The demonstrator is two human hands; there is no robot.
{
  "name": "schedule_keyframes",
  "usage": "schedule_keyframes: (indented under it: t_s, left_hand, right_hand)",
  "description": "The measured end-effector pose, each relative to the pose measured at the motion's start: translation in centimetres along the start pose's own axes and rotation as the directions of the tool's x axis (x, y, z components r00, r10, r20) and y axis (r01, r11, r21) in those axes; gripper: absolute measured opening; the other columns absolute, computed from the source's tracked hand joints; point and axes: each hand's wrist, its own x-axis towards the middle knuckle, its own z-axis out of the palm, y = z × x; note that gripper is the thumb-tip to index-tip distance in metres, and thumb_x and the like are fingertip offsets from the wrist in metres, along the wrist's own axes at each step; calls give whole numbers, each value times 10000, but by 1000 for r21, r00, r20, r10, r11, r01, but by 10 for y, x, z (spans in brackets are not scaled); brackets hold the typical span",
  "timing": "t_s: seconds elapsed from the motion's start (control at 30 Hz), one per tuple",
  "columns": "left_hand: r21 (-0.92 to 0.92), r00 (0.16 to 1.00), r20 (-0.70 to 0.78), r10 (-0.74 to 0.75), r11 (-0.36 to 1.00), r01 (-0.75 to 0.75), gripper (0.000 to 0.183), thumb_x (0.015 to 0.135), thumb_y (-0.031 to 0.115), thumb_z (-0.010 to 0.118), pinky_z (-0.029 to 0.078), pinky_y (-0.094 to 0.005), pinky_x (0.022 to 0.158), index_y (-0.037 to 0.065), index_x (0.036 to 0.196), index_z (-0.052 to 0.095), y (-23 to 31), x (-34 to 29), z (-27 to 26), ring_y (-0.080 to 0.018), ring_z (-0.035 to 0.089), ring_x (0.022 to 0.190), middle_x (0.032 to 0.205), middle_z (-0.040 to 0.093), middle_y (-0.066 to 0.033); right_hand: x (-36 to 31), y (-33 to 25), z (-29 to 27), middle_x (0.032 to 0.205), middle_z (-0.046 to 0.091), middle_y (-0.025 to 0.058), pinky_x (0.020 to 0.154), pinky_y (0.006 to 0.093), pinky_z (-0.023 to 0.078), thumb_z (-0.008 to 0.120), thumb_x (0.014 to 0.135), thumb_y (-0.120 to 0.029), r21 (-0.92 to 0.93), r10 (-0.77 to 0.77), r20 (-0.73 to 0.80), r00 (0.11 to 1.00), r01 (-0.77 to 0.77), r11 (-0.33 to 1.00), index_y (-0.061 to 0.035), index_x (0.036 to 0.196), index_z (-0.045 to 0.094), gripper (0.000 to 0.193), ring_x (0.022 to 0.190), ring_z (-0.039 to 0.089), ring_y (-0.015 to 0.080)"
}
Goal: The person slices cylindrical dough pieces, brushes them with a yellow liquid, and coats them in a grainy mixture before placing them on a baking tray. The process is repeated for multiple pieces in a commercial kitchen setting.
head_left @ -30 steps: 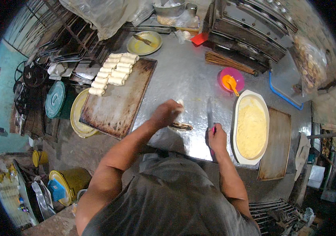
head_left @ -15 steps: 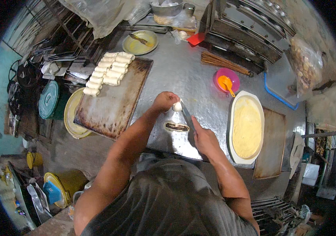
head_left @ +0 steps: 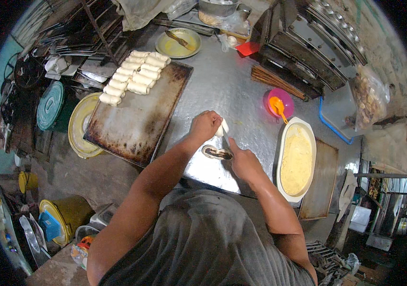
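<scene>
Moved leftward since a second ago, the slim metal knife [head_left: 226,137], clamped in the fingers of the right hand [head_left: 246,165], meets soft white dough [head_left: 220,130] pinched by the left hand [head_left: 205,125], at twelve o'clock from an oval, dark-filled dough piece [head_left: 217,152] on the shiny metal table [head_left: 234,102].

Downward fisheye view from head height
</scene>
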Motion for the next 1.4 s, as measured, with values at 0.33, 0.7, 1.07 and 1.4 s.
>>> schedule_keyframes:
  t_s: [0.33, 0.7, 1.07, 1.4]
  left_hand:
    - [72, 1000, -7, -10, 997, 11, 206, 912, 253, 709, 548, -472, 795, 55, 965, 720, -8, 11, 0, -371, 687, 872, 947, 688, -181]
    - [92, 982, 136, 134, 985, -147, 461, 801, 162, 779, 537, -442, 845, 58, 1215, 604, -17, -7, -14, -328, 672, 970, 1033, 691, -142]
    - [-549, 637, 727, -256, 342, 763, 348, 911, 222, 588, 532, -317, 848, 50, 1204, 662, 11, -6, -48, -202, 685, 981, 1037, 727, -70]
    - [-75, 724, 616, -310, 892, 446, 297, 866, 215, 760, 569, -365, 790, 37, 1103, 742, -8, -9, -43, -203, 697, 854, 954, 753, -110]
  right_hand:
    - [-1, 6, -26, 1058, 704, 286, 840, 513, 551, 595, 906, -175, -39, 7, 220, 976, 1, 999, -114, 1513, 395, 641, 967, 693, 451]
    - [-26, 72, 41, 1136, 654, 231, 872, 525, 529, 628, 883, -124, -82, -71, -535, 842, 33, 996, -51, 1314, 580, 440, 926, 633, 430]
    - [103, 77, 59, 1119, 691, 119, 835, 309, 542, 749, 901, -118, 710, -145, -312, 939, 332, 622, -10, 1337, 590, 476, 922, 671, 175]
    - [93, 86, 58, 851, 670, 31, 577, 268, 472, 654, 977, -130, 822, 205, 32, 978, -143, 552, -19, 1234, 629, 281, 655, 582, 103]
